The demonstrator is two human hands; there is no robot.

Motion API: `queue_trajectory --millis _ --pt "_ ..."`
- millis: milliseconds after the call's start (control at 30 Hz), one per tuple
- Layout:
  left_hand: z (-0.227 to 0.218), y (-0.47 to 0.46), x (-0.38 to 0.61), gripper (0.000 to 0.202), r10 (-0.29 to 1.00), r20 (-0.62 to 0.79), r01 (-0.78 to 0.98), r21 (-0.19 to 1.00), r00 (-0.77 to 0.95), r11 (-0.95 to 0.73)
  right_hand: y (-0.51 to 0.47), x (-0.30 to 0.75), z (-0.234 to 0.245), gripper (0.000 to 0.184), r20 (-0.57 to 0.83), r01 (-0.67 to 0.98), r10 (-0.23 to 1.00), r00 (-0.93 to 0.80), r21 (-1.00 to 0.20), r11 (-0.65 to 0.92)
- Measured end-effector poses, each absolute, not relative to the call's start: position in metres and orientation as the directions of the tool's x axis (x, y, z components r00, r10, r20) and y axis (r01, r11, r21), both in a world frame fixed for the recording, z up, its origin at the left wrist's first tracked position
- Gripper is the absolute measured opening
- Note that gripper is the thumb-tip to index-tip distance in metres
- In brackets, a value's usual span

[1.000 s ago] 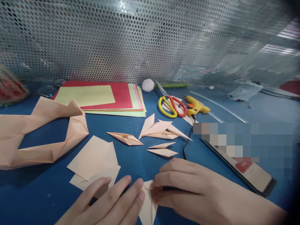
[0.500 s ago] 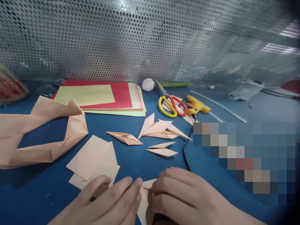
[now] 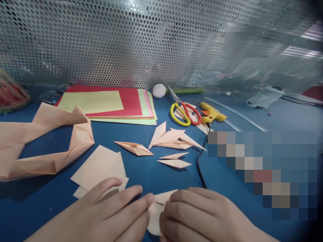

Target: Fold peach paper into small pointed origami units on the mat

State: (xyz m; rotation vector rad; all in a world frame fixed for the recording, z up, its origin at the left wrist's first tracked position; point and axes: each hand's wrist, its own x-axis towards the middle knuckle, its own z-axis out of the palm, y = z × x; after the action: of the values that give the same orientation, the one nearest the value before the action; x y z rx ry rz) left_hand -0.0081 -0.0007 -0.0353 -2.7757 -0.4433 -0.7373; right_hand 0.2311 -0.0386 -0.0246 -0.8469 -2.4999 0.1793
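At the bottom centre a small peach paper piece (image 3: pixel 157 208) lies on the blue table (image 3: pixel 227 188), caught between both hands. My left hand (image 3: pixel 113 211) lies with fingers stretched out, the fingertips pressing on the paper's left edge. My right hand (image 3: pixel 199 215) is curled, its fingers closed on the paper's right side. Just beyond my left hand lie flat peach paper squares (image 3: pixel 99 169). Several small folded peach points (image 3: pixel 174 139) lie in the middle of the table.
A large folded peach paper form (image 3: pixel 45 144) lies at the left. Coloured paper sheets (image 3: pixel 111 104), yellow and red scissors (image 3: pixel 185 112) and a yellow glue gun (image 3: pixel 212 116) with black cord (image 3: pixel 200 164) lie further back. A perforated metal screen (image 3: pixel 151 43) closes off the far side.
Both hands have drawn closer to me and lower in view, the paper piece between them. The piece now looks shorter and more folded, with its tip lifted by my right fingers.
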Motion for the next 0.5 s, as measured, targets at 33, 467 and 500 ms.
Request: queue_trajectory --millis 33,467,500 --pt "-0.034 0.0 -0.009 0.032 0.221 0.496 0.338 -0.159 0.84 -0.928 -0.038 0.23 -0.024 0.031 0.409 0.542 0.646 -0.645 -0.352 0.763" --pt "-0.044 -0.01 -0.003 0.044 0.26 0.537 0.398 -0.156 0.802 -0.904 -0.041 0.226 -0.02 0.018 0.198 0.548 0.879 -0.435 -0.716 0.432" --pt "-0.043 -0.011 -0.003 0.044 0.263 0.527 0.4 -0.163 0.808 -0.902 -0.041 0.226 -0.02 0.018 0.185 0.553 0.884 -0.429 -0.72 0.419"
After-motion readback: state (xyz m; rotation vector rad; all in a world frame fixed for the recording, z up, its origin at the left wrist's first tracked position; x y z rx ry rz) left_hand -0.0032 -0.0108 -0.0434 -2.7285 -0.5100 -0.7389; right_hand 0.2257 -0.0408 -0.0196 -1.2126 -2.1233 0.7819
